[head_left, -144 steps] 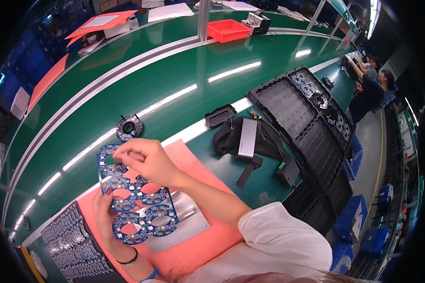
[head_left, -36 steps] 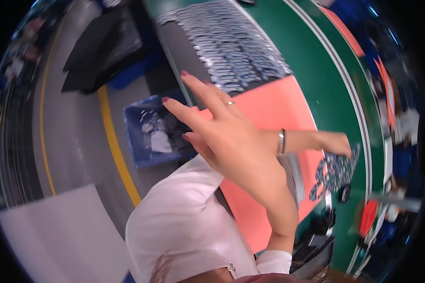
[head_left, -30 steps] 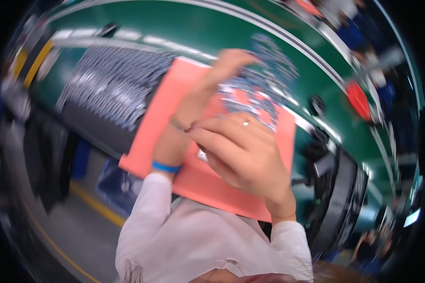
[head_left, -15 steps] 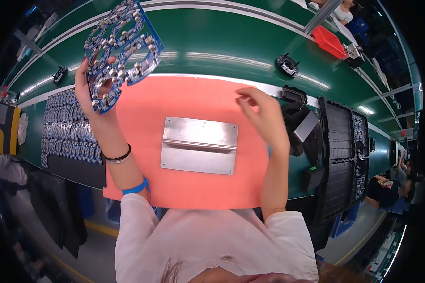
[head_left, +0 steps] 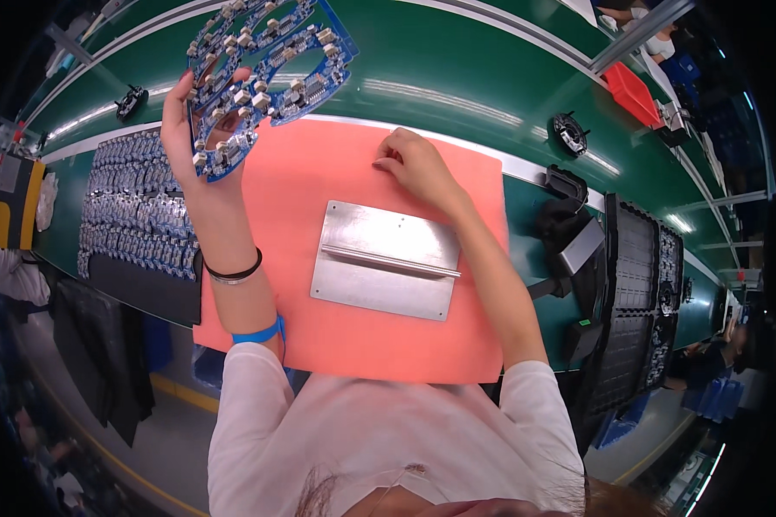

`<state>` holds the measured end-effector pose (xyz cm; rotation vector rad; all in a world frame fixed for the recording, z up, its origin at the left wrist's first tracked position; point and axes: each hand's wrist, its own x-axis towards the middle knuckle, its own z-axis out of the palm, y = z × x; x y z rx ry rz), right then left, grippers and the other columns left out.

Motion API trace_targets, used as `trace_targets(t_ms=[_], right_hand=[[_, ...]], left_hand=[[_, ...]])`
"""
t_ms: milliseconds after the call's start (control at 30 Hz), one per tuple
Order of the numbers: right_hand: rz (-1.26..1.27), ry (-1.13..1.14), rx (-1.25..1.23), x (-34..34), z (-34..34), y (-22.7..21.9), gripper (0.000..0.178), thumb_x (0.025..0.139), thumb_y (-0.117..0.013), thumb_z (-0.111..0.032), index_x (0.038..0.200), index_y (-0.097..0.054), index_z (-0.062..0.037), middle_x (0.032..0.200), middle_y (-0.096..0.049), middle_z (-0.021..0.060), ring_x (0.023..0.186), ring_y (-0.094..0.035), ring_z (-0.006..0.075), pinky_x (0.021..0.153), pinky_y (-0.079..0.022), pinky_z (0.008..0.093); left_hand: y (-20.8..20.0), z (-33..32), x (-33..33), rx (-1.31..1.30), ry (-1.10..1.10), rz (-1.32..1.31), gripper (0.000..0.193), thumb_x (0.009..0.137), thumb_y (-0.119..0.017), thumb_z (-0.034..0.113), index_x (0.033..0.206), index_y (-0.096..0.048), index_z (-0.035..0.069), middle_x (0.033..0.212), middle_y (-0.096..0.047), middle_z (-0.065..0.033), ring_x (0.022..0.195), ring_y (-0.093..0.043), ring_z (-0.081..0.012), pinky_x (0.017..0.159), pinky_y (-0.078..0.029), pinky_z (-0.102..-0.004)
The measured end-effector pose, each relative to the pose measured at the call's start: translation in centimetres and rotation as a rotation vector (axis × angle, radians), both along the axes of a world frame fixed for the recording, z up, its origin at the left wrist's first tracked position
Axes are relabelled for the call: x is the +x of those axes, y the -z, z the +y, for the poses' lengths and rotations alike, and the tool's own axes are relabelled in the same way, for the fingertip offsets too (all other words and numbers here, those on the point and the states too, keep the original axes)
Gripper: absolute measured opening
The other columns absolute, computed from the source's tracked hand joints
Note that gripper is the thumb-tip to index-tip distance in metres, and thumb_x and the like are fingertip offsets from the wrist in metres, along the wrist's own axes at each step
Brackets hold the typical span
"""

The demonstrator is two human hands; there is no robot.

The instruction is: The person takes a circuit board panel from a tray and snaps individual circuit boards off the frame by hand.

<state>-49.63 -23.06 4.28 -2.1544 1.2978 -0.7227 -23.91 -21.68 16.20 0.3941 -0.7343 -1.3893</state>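
Head view: one blue circuit-board panel (head_left: 259,99), upper left of the frame, gripped at its lower left edge by the left hand (head_left: 184,142), fingers closed on it. Right hand (head_left: 414,164), upper centre, fingers curled; whether anything is held cannot be told. One metal plate (head_left: 379,289) with raised bar, centre, laid on a salmon mat (head_left: 388,349).

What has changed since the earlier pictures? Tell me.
The right hand, earlier at the circuit board panel, has come away and lately shifted left over the coral mat. The left hand still holds the panel; the metal plate stayed put.
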Motion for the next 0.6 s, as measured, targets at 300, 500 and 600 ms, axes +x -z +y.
trace_targets(t_ms=[300, 500, 600], right_hand=[[-0.188, -0.048, 0.320, -2.6, 6.1, -3.2, 0.010, 0.075, -0.065, -0.007, 0.083, -0.062, -0.0008, 0.078, -0.061, 0.0069, 0.069, -0.057, 0.0159, 0.066, -0.044, 0.0270], [-0.003, -0.121, 0.123, -2.5, 7.6, -2.7, 0.014, 0.073, -0.067, -0.005, 0.086, -0.063, -0.0011, 0.080, -0.060, 0.0084, 0.071, -0.060, 0.0179, 0.064, -0.048, 0.0275], [0.042, -0.116, 0.073, -2.3, 7.7, -2.5, 0.016, 0.072, -0.067, -0.004, 0.087, -0.063, -0.0009, 0.080, -0.059, 0.0086, 0.072, -0.061, 0.0190, 0.066, -0.049, 0.0280]], left_hand=[[0.2, -0.2, 0.7, 0.114, -0.184, -0.039, 0.025, 0.088, -0.046, 0.019, 0.102, -0.056, 0.001, 0.089, -0.065, -0.0138, 0.075, -0.065, -0.0184, 0.062, -0.055, -0.0329], [-0.1, 0.2, 0.0, 0.012, -0.054, -0.009, 0.025, 0.088, -0.045, 0.019, 0.101, -0.057, 0.001, 0.085, -0.066, -0.0122, 0.069, -0.065, -0.0168, 0.057, -0.055, -0.0295], [0.2, 0.0, 0.2, -0.033, -0.022, -0.012, 0.026, 0.088, -0.044, 0.018, 0.102, -0.057, 0.000, 0.086, -0.066, -0.0130, 0.069, -0.066, -0.0173, 0.055, -0.055, -0.0288]])
